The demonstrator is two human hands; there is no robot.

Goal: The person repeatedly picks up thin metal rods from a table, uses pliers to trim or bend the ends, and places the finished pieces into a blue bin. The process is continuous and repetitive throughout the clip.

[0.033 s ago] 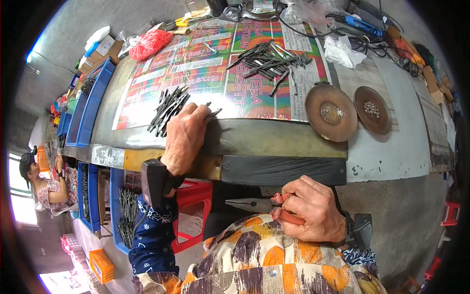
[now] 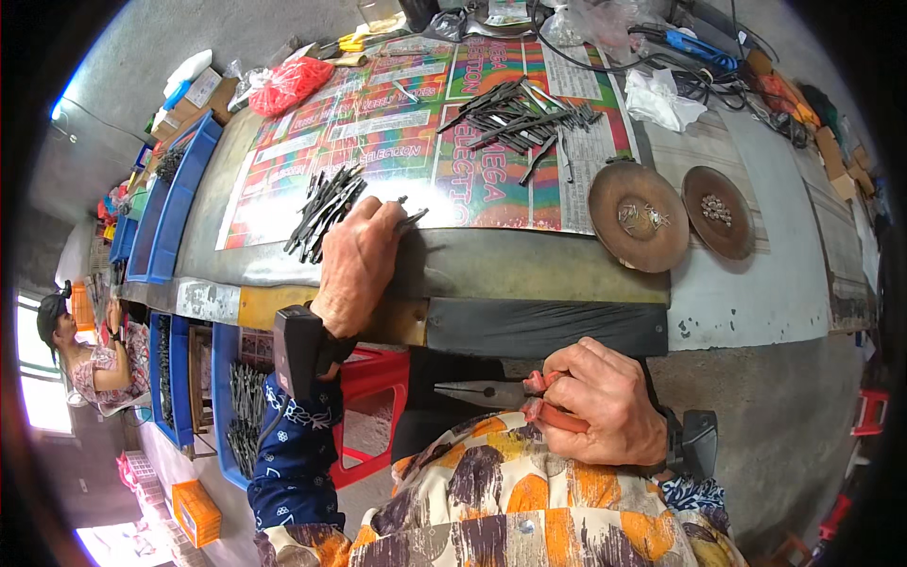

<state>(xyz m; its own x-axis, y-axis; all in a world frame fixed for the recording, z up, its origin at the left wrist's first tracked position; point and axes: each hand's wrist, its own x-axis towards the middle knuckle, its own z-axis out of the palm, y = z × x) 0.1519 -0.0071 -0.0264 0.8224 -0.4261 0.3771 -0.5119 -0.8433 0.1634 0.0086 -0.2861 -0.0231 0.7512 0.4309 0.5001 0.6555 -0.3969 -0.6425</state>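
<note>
Pliers [image 2: 491, 392] with red handles lie gripped in the right hand [image 2: 605, 402] over the lap, tips pointing left. Left hand [image 2: 357, 260] rests on the table's colourful printed poster sheet [image 2: 453, 123], fingers pinching a small dark metal piece [image 2: 413, 218] just beside a pile of dark metal strips [image 2: 324, 210]. Farther back lies a second strip pile [image 2: 518, 113]. A red mesh bag [image 2: 288, 85] sits at the sheet's far left corner; two round brown dishes [image 2: 639, 215] stand at its right.

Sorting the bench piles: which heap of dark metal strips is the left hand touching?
The nearer, smaller heap beside the left hand, not the larger heap farther back.
</note>
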